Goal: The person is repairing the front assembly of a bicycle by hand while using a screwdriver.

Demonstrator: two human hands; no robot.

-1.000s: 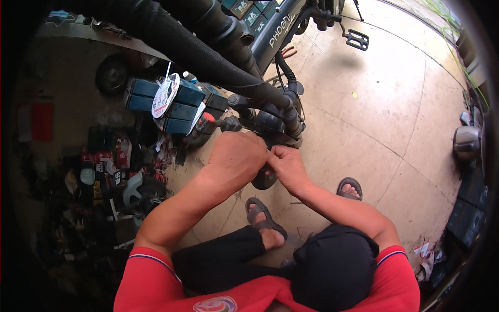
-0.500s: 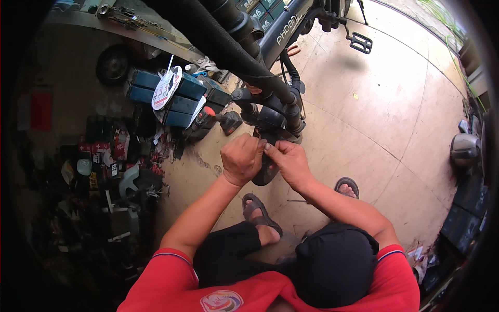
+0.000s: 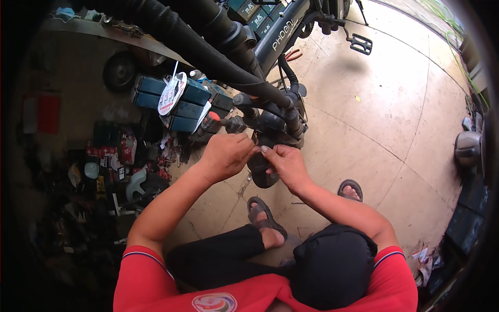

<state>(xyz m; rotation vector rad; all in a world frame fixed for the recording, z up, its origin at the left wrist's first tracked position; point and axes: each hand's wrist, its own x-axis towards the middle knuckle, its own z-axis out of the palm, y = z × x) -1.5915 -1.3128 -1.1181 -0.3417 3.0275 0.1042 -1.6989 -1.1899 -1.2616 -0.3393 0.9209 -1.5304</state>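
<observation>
The left hand (image 3: pixel 226 156) was curled, its back turned upward, and the right hand (image 3: pixel 286 165) was drawn into a pinch, thumb against forefinger. Their fingertips were brought close together over the front wheel (image 3: pixel 264 178), which was seen below the fork (image 3: pixel 295 126), ahead of the sandals (image 3: pixel 267 223). Whether anything thin or small was gripped could not be told, as the tips were partly covered by the fingers. If a small part was pinched there, it could be dropped onto the floor (image 3: pixel 364 125) through a slip of either thumb. With neither hand seen on the fork, fingers could be nipped if the wheel were turned. The drill (image 3: pixel 236 124) could be knocked by a leftward swing.
</observation>
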